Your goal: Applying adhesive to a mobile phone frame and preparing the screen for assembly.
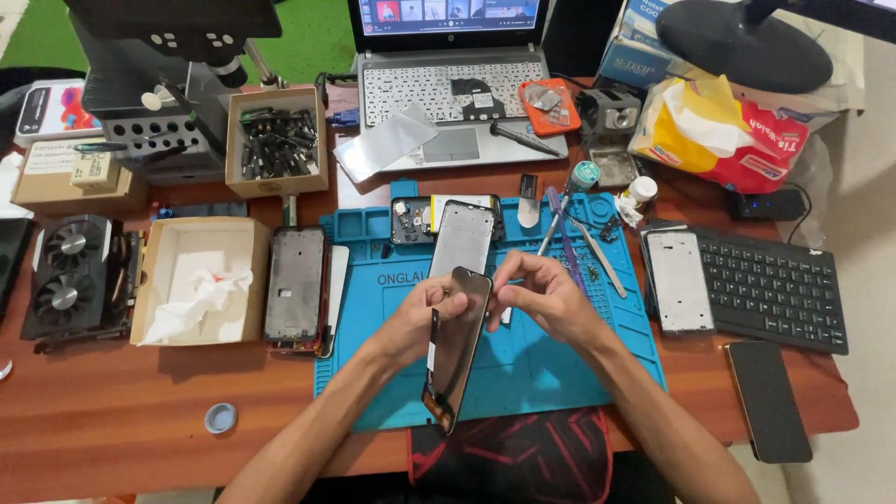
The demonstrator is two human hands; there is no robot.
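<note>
Your wooden counter [112, 411] carries a blue mat [551, 364] at centre, laptop [448, 103] at twelve o'clock, black keyboard [770, 289] at three, graphics card [75, 275] at nine.

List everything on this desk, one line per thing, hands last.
phone screen: 1, black, held above the mat
mat: 1, blue, desk centre
open phone: 1, grey, top of mat
phone frame: 1, dark, left of mat
laptop: 1, silver, back centre
keyboard: 1, black, right
black phone: 1, right front edge
tissue pack: 1, yellow and red, back right
graphics card: 1, black, far left
box of bits: 1, brown, back left
left hand: grips the screen's left edge
right hand: at the screen's top corner
</note>
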